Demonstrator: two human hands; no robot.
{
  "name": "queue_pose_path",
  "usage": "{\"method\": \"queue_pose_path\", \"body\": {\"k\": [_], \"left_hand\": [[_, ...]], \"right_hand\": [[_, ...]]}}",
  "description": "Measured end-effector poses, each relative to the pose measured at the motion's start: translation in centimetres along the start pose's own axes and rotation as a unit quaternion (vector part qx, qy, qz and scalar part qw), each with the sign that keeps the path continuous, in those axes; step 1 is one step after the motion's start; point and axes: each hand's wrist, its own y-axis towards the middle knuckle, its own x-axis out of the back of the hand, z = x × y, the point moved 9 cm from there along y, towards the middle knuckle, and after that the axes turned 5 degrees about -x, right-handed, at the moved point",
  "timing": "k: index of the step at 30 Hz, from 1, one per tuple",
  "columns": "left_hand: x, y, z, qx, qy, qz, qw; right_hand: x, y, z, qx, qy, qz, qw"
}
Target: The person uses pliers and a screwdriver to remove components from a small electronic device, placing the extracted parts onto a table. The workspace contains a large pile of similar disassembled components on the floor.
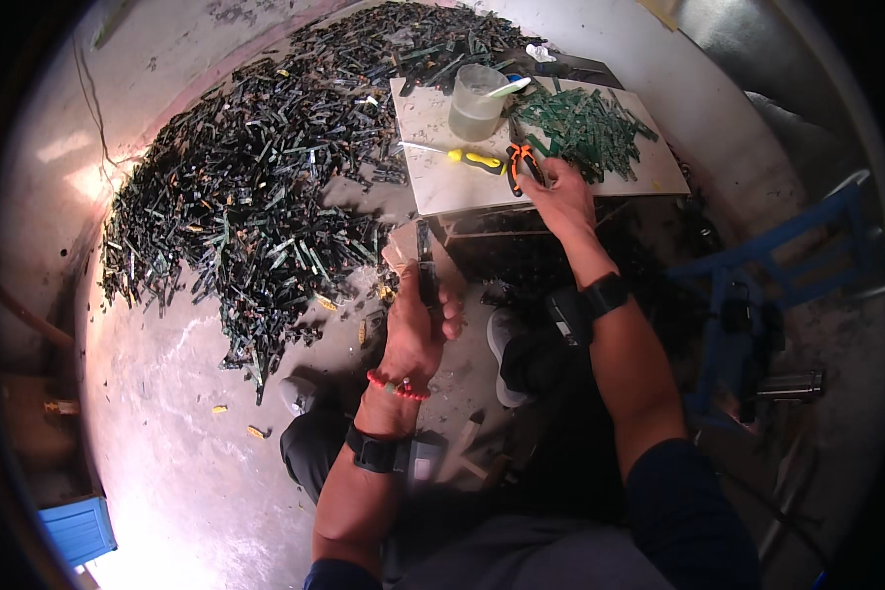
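Note:
My left hand is closed around a narrow black strip-shaped part, which stands up past the thumb beside a piece of brown cardboard. On the white board, the fingertips and thumb of my right hand close on the handle of pliers with orange and black grips. Left of the pliers lies a yellow and black screwdriver with a pale shaft. A heap of green strips, like small circuit boards, sits just beyond my right hand.
The white board forms a low tabletop. On it stands a cloudy plastic tub with a light green-handled tool across its rim. A large pile of dark strips covers the floor at left. A blue plastic stool stands at right.

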Motion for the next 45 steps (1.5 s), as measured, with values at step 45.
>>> {"method": "queue_pose_path", "body": {"k": [45], "left_hand": [[8.1,-9.5,2.2,-0.141,0.199,-0.055,0.968]], "right_hand": [[-0.9,-35.4,1.6,-0.078,0.371,0.659,0.650]]}}
